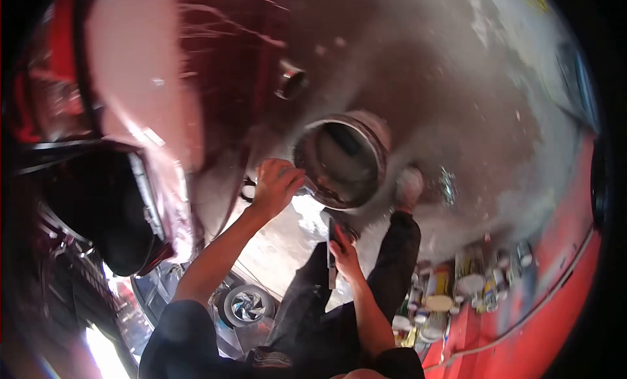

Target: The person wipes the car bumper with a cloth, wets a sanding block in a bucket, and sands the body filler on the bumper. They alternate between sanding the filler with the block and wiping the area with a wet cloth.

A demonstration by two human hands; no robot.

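A round bucket (377,127) with murky water stands on the wet floor, and a dark oblong piece shows inside it. My left hand (277,185) is at the bucket's left rim, with its fingers curled. Whatever those fingers may hold is hidden. Below the bucket, in front of my legs, my right hand (346,256) is closed around a long flat sanding block (331,251) with a thin grey edge and a dark body. To the left is a dark red car panel (222,72) with pale streaks on it.
A tail light (55,98) and an open dark cavity (98,202) lie at the left. An exhaust tip (292,80) is above the bucket. A wheel (249,306) shows at lower left. Several cans and bottles (457,287) stand beside a red surface (516,333) at right.
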